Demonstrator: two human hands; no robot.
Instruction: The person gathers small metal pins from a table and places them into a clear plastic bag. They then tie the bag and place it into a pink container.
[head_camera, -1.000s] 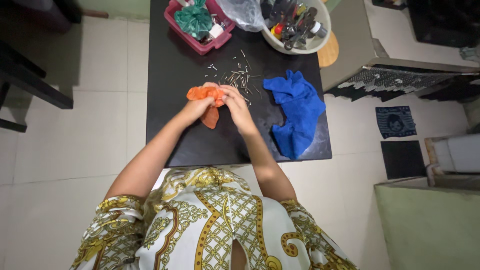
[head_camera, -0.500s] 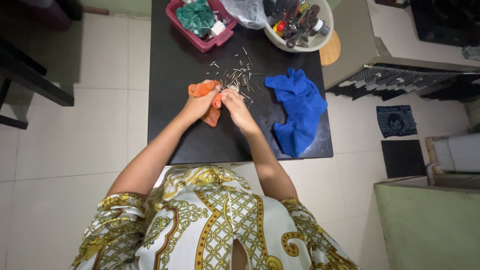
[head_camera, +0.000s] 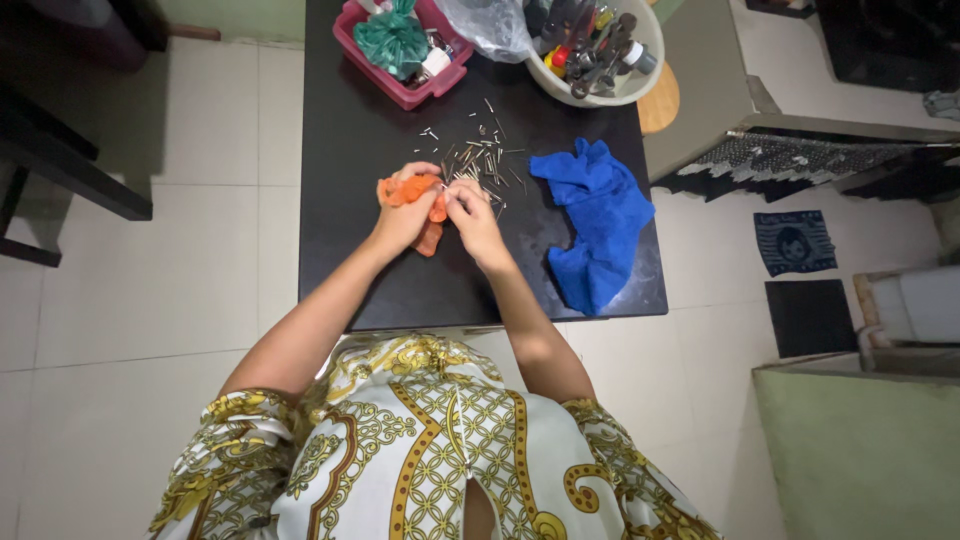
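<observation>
From the head camera I look straight down on a small black table (head_camera: 380, 270) with both bare hands meeting near its middle. My left hand (head_camera: 402, 218) is closed around a bunched orange cloth (head_camera: 408, 190), fingers curled over its top while a tail of the fabric hangs out below, just beside the thumb. My right hand (head_camera: 473, 215) sits right against it, fingertips pressed together in a pinch at the edge of the cloth; what it pinches is too small for me to tell, possibly one of the nails. Just beyond the fingers lies a loose scatter of small metal nails (head_camera: 485, 160), spread over the dark tabletop. To the right, well apart from the hands, a crumpled blue cloth (head_camera: 598, 225) lies near the table's right edge. At the far left corner stands a pink rectangular plastic tray (head_camera: 437, 82) holding a knotted green bag (head_camera: 392, 38) and small white-capped containers. Beside it a clear plastic bag (head_camera: 490, 28) leans against a round cream bowl (head_camera: 640, 88) packed with assorted tools and coloured bits. Off the table, on the tiled floor to the right, I see a small dark blue square mat (head_camera: 790, 243) with a pale printed figure, and next to it a plain black square (head_camera: 808, 318).
</observation>
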